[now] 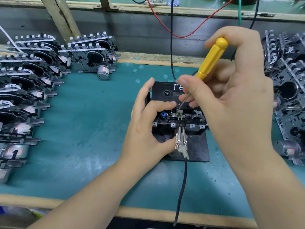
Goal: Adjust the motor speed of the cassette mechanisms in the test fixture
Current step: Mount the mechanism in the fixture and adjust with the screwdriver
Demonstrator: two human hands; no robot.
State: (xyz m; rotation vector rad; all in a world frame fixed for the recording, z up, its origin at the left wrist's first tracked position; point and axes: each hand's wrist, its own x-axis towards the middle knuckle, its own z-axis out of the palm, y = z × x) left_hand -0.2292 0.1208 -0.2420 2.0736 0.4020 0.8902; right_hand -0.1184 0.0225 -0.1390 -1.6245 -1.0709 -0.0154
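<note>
A black test fixture [196,149] sits at the middle of the green mat with a cassette mechanism [166,93] seated in it. My left hand [145,126] curls round the mechanism's left side, thumb near the metal clip [181,141] clamped on its front contacts. My right hand [231,90] grips a yellow-handled screwdriver [212,58], whose thin shaft slants down with its tip at a small part on the mechanism's front edge. A black cable [181,187] runs from the clip toward me.
Several cassette mechanisms [33,76] with round motors are stacked in rows at the left, and another pile [287,90] stands at the right. Red and black wires [171,47] hang from the back. Small clear bits [137,81] lie on the mat [85,129] behind the fixture.
</note>
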